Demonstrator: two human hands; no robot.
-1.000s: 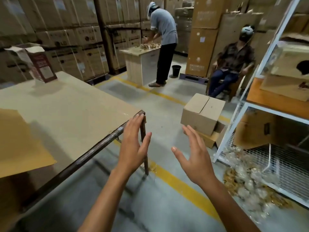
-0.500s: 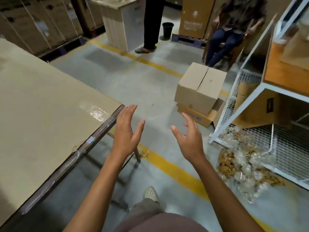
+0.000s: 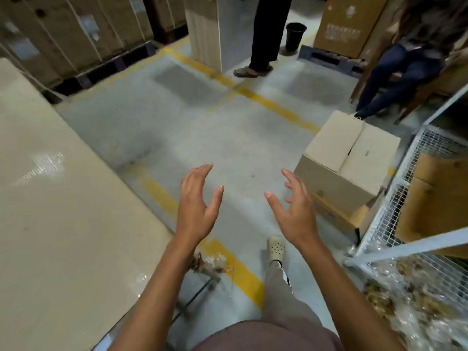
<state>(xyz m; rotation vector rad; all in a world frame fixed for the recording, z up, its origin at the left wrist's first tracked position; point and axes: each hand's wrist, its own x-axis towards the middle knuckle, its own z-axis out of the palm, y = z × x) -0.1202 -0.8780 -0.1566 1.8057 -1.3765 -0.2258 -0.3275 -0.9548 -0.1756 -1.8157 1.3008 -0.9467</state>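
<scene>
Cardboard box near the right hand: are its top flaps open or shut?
Shut: both flaps of the cardboard box lie flat, meeting along a seam.

Cardboard, concrete and coated wire

The table (image 3: 63,236) is topped with matt brown board and carries one patch of glossy clear tape (image 3: 41,165). The box (image 3: 329,178) is plain matt cardboard. The floor (image 3: 202,138) is smooth grey concrete with worn yellow painted lines (image 3: 276,107). The rack (image 3: 405,188) is white-coated metal mesh, and the bags (image 3: 410,312) beside it are shiny clear plastic.
</scene>
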